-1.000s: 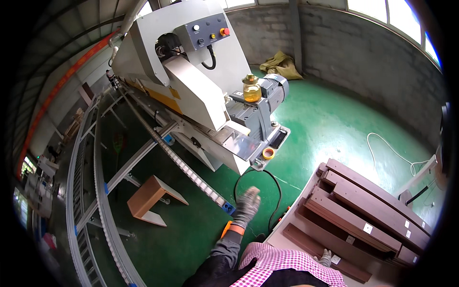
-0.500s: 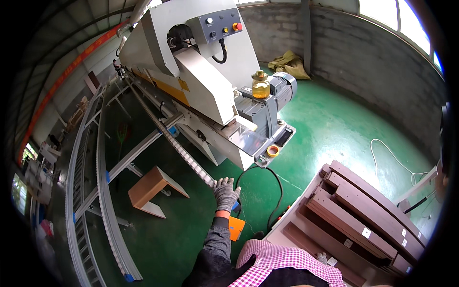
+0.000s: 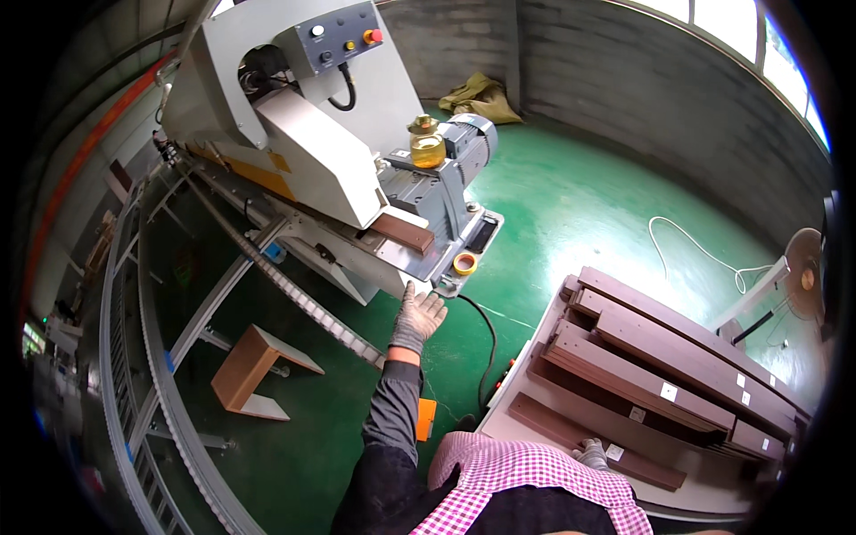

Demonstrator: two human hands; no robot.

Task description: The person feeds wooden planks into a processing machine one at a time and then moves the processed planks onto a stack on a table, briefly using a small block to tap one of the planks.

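My left hand (image 3: 419,319), in a grey knitted glove, reaches forward with its fingers spread and nothing in them. It is at the near corner of a pale grey machine (image 3: 316,156); whether it touches the metal is unclear. Just beyond it, the end of a brown board (image 3: 403,234) sticks out of the machine's outlet. My right hand (image 3: 590,455), also gloved, is low by my checked apron (image 3: 535,464). It lies against a loose brown strip (image 3: 544,423) beside a white label, its fingers partly visible and seemingly flat.
Stacked brown boards (image 3: 660,357) lie to the right on a pale base. A motor, a jar of yellow liquid (image 3: 428,147) and a tape roll (image 3: 465,263) are at the machine's end. Roller rails (image 3: 294,290) and a wooden stand (image 3: 241,370) are left; a fan (image 3: 802,272) is right.
The brown board's end has come out of the machine. My left hand has gone from the roller rail's end to the machine's corner. The view has turned right, showing more of my right hand.
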